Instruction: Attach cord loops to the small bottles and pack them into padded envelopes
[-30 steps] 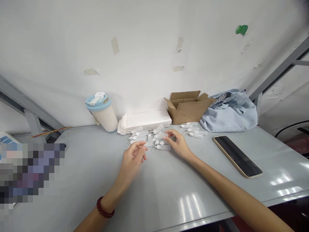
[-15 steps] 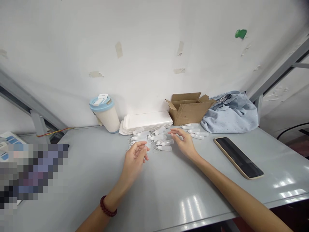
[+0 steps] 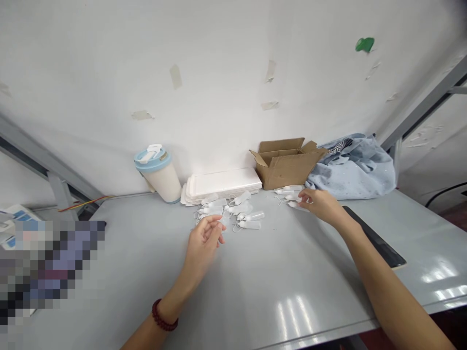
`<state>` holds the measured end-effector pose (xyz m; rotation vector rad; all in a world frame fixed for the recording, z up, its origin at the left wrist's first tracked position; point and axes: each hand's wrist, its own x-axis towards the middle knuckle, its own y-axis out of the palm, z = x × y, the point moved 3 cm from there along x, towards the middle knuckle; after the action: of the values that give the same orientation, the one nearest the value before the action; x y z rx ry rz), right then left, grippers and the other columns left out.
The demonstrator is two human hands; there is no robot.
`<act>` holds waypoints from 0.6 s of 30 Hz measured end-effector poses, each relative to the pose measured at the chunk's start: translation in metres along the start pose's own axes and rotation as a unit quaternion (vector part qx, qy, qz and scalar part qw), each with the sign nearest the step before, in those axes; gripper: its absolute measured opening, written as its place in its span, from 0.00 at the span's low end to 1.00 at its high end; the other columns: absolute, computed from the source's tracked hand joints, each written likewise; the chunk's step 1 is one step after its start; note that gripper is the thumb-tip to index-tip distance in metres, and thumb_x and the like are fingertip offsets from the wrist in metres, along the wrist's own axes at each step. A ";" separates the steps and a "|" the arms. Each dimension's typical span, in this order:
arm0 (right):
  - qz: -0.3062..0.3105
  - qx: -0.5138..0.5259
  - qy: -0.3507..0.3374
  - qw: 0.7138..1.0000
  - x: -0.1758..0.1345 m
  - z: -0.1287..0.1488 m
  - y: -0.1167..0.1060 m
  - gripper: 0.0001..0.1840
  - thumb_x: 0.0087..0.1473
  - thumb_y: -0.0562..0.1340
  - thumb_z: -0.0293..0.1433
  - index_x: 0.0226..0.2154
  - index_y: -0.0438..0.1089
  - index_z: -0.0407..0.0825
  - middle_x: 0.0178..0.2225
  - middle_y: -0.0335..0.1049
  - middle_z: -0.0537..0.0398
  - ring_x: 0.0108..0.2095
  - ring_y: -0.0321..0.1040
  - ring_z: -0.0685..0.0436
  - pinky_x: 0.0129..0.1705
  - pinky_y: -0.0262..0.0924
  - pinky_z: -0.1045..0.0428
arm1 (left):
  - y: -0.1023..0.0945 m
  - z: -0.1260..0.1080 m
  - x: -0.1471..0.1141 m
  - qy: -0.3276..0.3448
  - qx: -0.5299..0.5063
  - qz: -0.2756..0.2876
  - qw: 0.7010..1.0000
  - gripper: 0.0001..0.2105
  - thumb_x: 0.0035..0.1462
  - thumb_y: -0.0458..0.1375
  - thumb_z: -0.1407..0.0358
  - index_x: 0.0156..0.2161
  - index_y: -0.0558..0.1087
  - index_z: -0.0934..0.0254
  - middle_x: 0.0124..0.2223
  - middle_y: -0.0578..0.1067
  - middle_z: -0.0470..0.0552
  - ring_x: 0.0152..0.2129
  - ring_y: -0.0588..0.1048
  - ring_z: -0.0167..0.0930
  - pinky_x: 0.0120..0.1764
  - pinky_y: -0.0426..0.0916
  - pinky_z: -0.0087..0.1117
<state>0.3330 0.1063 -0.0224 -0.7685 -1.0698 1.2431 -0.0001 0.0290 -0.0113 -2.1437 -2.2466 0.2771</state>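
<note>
Toward the back edge of the desk [image 3: 248,282], near the middle of its width, the larger group of bottles [image 3: 241,208] lay on their sides, close together, with thin loops at their necks. The left hand [image 3: 205,236] was at the near left side of this group, half open, its fingers loosely curved, with nothing showing in its grasp; a dark red bracelet [image 3: 163,318] circled that wrist. Farther toward the desk's right edge, the right hand [image 3: 316,203] reached over the smaller group of bottles [image 3: 290,192], thumb and fingertips drawn close together; whether they had hold of one could not be told. Along the back edge, from left to right, were a cup [image 3: 161,179], a white stack [image 3: 226,182], an open carton [image 3: 286,172] and a crumpled cloth [image 3: 359,177]. Toward the right edge lay a phone [image 3: 377,240], partly hidden by the right forearm.
</note>
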 end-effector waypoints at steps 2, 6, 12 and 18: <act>0.019 -0.042 0.005 0.999 -0.002 0.002 0.001 0.07 0.42 0.62 0.35 0.28 0.68 0.52 0.28 0.74 0.54 0.27 0.67 0.41 0.26 0.52 0.51 | 0.000 0.000 0.000 -0.001 0.000 0.000 1.000 0.14 0.51 0.54 0.59 0.41 0.67 0.64 0.32 0.73 0.47 0.21 0.69 0.25 0.27 0.64 0.28; 0.045 -0.072 -0.021 0.996 -0.005 0.011 0.005 0.05 0.41 0.63 0.33 0.26 0.68 0.51 0.27 0.74 0.54 0.25 0.67 0.42 0.26 0.52 0.51 | 0.000 0.000 0.000 0.000 0.006 -0.006 1.000 0.14 0.49 0.55 0.60 0.40 0.68 0.64 0.31 0.73 0.47 0.21 0.69 0.25 0.27 0.64 0.29; 0.057 -0.077 -0.062 0.994 -0.012 0.028 0.010 0.05 0.41 0.62 0.30 0.27 0.68 0.51 0.29 0.73 0.50 0.32 0.68 0.39 0.31 0.56 0.49 | 0.001 0.004 0.002 0.015 0.017 0.000 1.000 0.12 0.50 0.54 0.62 0.40 0.68 0.64 0.31 0.73 0.46 0.21 0.69 0.25 0.28 0.64 0.29; 0.043 0.080 -0.125 0.988 -0.024 0.068 -0.001 0.09 0.49 0.58 0.33 0.34 0.68 0.49 0.34 0.71 0.48 0.35 0.68 0.40 0.33 0.61 0.49 | 0.004 0.004 -0.001 0.012 0.029 0.017 0.999 0.11 0.52 0.53 0.62 0.40 0.69 0.64 0.29 0.72 0.46 0.22 0.70 0.26 0.28 0.64 0.29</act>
<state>0.2701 0.0764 -0.0033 -0.5512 -1.1297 1.5096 0.0029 0.0277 -0.0159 -2.1465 -2.1627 0.3105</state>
